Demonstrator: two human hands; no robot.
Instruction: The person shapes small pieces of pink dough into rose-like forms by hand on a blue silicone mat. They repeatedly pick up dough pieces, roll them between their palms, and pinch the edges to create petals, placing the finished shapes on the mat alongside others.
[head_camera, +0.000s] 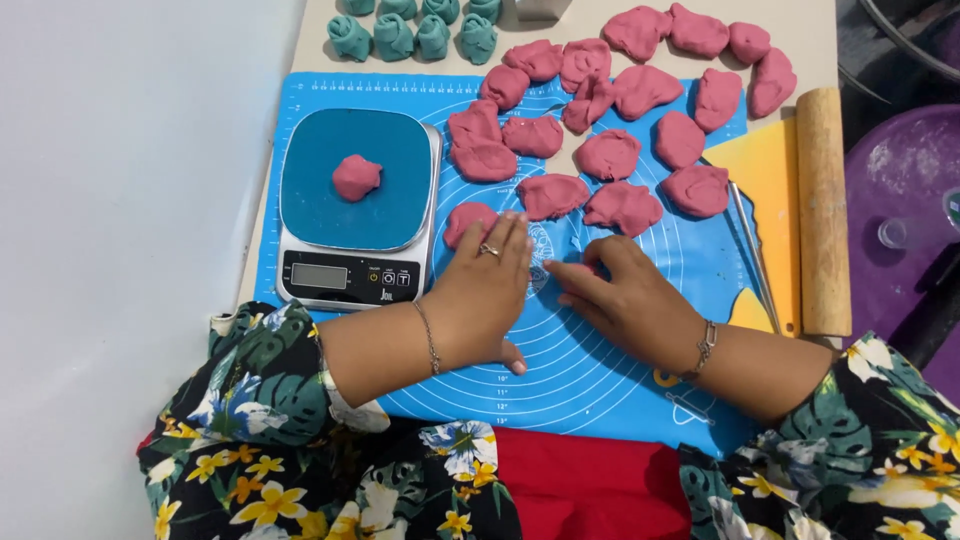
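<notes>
At mid-frame the left hand (483, 295) lies flat, fingers straight, over a pink dough lump (466, 222), while the right hand (628, 295) has its fingers loosely curled on a barely visible piece; I cannot tell whether it grips. One portion (356, 177) sits on the scale (352, 205) at left; many pink pieces (625, 110) above appear still unshaped, unlike the teal rolled balls (410, 32) at top.

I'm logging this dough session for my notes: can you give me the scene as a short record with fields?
Left hand: flat, fingers on a pink dough piece
Right hand: fingers pressed on the blue mat, a bit of pink dough under them
Scale: left on the mat, one pink lump on its pan
Pink pieces: many, spread over the mat's far half
Teal pieces: rows beyond the scale
Rolling pin: right edge, lengthwise
</notes>
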